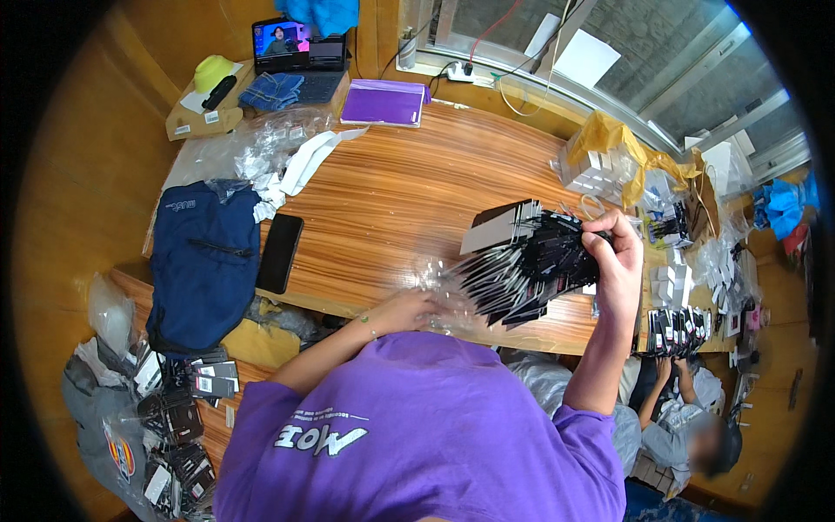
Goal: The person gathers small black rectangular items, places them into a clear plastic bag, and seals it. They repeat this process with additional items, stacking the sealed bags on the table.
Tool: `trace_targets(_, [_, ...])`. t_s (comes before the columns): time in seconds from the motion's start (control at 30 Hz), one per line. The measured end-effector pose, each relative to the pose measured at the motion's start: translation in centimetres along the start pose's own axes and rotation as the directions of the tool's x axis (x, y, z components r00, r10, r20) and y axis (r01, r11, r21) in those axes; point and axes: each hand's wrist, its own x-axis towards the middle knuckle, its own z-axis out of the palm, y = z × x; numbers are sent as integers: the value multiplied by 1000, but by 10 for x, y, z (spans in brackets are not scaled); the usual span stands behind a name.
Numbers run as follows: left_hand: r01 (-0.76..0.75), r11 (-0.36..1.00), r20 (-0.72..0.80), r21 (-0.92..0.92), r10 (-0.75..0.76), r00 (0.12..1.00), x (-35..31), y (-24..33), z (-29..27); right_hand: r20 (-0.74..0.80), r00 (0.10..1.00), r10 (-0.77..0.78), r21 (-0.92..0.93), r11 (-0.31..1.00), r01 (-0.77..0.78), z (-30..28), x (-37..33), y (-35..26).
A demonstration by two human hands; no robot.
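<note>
Right of the frame's centre, a bunch of black cards (539, 265) is held up over the table (374, 200), pinched in the right hand (617, 248). Clear plastic (432, 275) is seen beside the left hand (413, 310), whose grip cannot be told. The bunch is already gathered; the work seems unfinished, since card piles (187, 474) are left lower left.

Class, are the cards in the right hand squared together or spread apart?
Spread apart: the cards fan out from the right hand, many separate edges showing.
</note>
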Motion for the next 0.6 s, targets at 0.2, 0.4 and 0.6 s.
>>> trace_targets(0.2, [200, 773, 241, -602, -63, 968, -6, 5, -3, 26, 1000, 9, 29, 1000, -10, 11, 1, 4])
trace_targets(0.4, [-14, 982, -75, -186, 0, 997, -2, 4, 3, 21, 1000, 20, 62, 998, -21, 14, 4, 19])
trace_targets(0.6, [68, 992, -230, 104, -43, 972, -3, 26, -16, 46, 998, 40, 44, 998, -42, 11, 7, 21])
